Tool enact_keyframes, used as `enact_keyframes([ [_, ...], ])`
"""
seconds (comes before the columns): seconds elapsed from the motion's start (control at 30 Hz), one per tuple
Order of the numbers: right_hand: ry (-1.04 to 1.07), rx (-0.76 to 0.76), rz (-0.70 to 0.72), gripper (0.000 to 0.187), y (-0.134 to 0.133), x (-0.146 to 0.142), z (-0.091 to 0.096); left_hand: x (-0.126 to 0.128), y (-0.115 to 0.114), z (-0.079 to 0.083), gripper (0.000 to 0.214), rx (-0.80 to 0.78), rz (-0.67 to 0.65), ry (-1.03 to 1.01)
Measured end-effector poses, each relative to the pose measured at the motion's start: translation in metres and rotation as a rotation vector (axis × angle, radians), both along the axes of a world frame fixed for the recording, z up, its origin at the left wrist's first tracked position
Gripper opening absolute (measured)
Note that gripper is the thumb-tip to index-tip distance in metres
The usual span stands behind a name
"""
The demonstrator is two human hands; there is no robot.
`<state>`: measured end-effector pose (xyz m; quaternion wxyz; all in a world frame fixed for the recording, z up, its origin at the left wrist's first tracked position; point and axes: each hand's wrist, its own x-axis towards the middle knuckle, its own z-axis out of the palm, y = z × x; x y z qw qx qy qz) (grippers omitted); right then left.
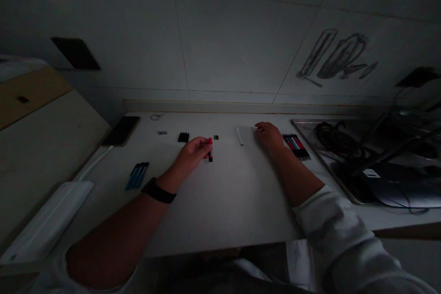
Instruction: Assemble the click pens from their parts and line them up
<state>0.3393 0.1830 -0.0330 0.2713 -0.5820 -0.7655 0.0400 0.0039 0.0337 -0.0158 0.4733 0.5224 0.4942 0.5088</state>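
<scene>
My left hand is closed round a short red and black pen part, held upright just above the white worktop. A black band sits on that wrist. My right hand rests further back on the worktop, fingers curled over a small pale piece that I cannot make out. A white tube lies between the two hands. A row of red and dark pens lies just right of my right hand.
Blue pen barrels lie at the left, small black parts and tiny springs behind. A dark phone sits at the back left. A sink with cables and a dark object is on the right.
</scene>
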Motion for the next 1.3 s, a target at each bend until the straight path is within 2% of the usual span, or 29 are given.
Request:
enact_keyframes([
  [0.27, -0.034, -0.018, -0.045, 0.019, 0.0, -0.005, 0.002, 0.001, -0.002, 0.0, 0.031, 0.013, -0.035, 0.026],
  [0.43, 0.178, 0.061, -0.152, 0.014, -0.005, -0.005, 0.011, 0.001, -0.002, 0.001, 0.031, 0.019, -0.046, 0.031],
  [0.53, 0.482, 0.081, -0.038, 0.018, -0.013, -0.018, 0.019, 0.002, -0.002, 0.002, 0.03, 0.046, -0.053, 0.069],
  [0.63, 0.79, -0.009, 0.18, 0.026, -0.028, -0.04, 0.023, 0.003, -0.003, 0.002, 0.027, 0.099, -0.057, 0.126],
  [0.7, 0.87, -0.067, 0.289, 0.029, -0.043, -0.057, 0.024, 0.005, -0.005, 0.002, 0.024, 0.134, -0.061, 0.155],
  [0.83, 0.733, -0.084, 0.408, 0.026, -0.071, -0.083, 0.023, 0.006, -0.01, 0.005, 0.02, 0.184, -0.076, 0.23],
  [0.93, 0.567, -0.043, 0.486, 0.023, -0.085, -0.094, 0.024, 0.006, -0.013, 0.007, 0.018, 0.301, -0.08, 0.387],
  [1.07, 0.512, -0.057, 0.515, 0.021, -0.093, -0.098, 0.026, 0.003, -0.015, 0.008, 0.015, 0.436, -0.105, 0.562],
  [1.3, 0.4, -0.004, 0.607, 0.019, -0.101, -0.099, 0.034, 0.003, -0.016, 0.011, 0.014, 0.483, -0.111, 0.671],
])
